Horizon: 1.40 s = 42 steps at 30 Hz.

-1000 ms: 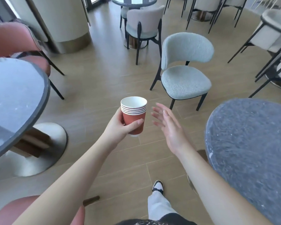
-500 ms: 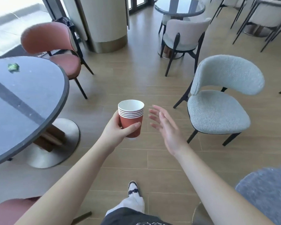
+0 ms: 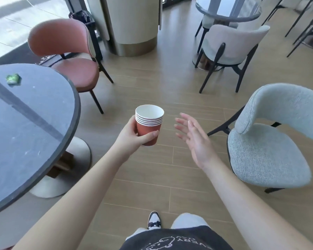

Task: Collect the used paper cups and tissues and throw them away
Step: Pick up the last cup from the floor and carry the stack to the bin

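Head view: left hand (image 3: 129, 139) holds six stacked cups (image 3: 149, 126).

The stack of paper cups (image 3: 149, 125) is seen to be matt red outside and smooth white inside, with thin rolled rims. The round table (image 3: 25, 134) is topped with a dark, faintly speckled, stone-like slab of low sheen, carried on a brushed metal base (image 3: 69, 170). The floor (image 3: 152, 83) is laid in smooth wood-look planks. The nearest chair (image 3: 264, 152) is covered in nubbly pale blue cloth; the pink chair (image 3: 69, 56) is upholstered in smoother, leather-like material.
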Motion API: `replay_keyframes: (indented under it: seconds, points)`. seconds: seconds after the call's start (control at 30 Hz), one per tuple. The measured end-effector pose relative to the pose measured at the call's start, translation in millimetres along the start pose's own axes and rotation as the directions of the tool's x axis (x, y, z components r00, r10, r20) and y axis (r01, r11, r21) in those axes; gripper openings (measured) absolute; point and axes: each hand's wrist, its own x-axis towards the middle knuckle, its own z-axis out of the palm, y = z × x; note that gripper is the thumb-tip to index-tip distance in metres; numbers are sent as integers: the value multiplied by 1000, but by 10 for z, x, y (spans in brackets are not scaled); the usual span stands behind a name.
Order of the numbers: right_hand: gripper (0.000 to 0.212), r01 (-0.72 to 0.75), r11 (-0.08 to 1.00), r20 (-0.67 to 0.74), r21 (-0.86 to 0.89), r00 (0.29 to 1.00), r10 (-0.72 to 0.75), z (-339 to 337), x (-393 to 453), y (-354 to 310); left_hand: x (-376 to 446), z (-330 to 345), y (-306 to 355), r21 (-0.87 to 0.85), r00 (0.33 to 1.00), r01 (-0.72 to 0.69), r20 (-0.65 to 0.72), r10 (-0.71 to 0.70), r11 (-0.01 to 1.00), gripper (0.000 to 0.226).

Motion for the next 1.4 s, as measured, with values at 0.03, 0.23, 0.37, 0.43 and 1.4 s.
replay_keyframes:
  seconds: [0.03,0.23,0.37,0.43,1.4]
  points:
    - [36,0,1000,14,-5,1000,0,10,187,-15,183,-34,8,-2,1000,-2,-16,2,1000,63]
    - [45,-22,999,110,26,994,19,56,1125,-67,954,-145,-13,-34,996,12,-85,-15,999,65]
    - [43,-33,999,201,34,979,25,52,1887,-117,1559,-224,26,-30,987,37,-157,-42,999,66]
    - [42,-49,998,242,43,970,37,49,2249,-148,1843,-261,67,-28,977,44,-209,-48,999,67]
    - [28,-104,993,494,-57,861,119,1448,6557,-465,5269,-2229,275,-87,866,5,-498,-48,996,82]
